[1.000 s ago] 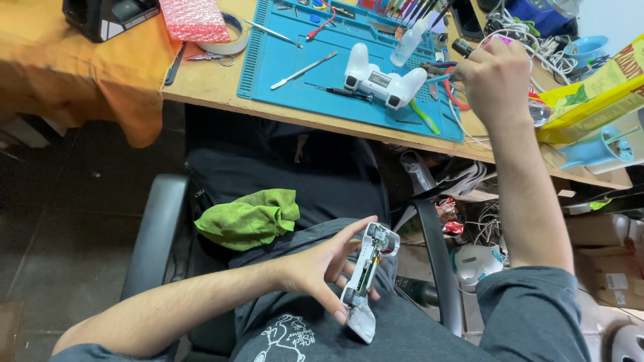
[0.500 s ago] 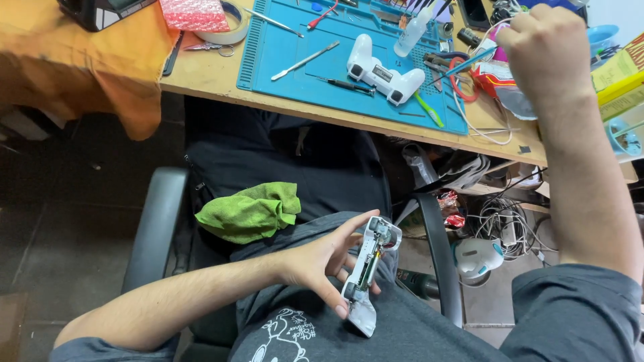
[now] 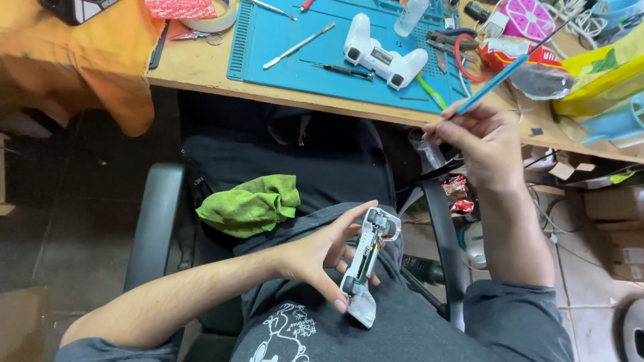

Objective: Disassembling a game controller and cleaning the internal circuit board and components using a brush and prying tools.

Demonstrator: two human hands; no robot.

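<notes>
White plastic fills the left hand (image 3: 315,258): an opened game controller half (image 3: 367,263), held on edge over the lap, fingers curled around its back and thumb along its upper side, with a strip of green circuit board showing inside. The right hand (image 3: 484,144) is raised near the tabletop's (image 3: 201,67) front edge, fingers pinched shut around a thin blue tool (image 3: 500,75) whose far end points up and away over the clutter.

On the lap beside the left forearm lies a crumpled green cloth (image 3: 249,204). Above, a blue work mat (image 3: 295,30) on the tabletop carries the other white controller shell (image 3: 384,59), a dark screwdriver (image 3: 343,69) and a metal pry tool (image 3: 298,45). An orange cloth (image 3: 100,67) hangs off the tabletop's left end.

This looks like mid-disassembly, tool just in hand. The next move would seem to call for bringing the blue tip down to the open half, kept steady on the lap.
</notes>
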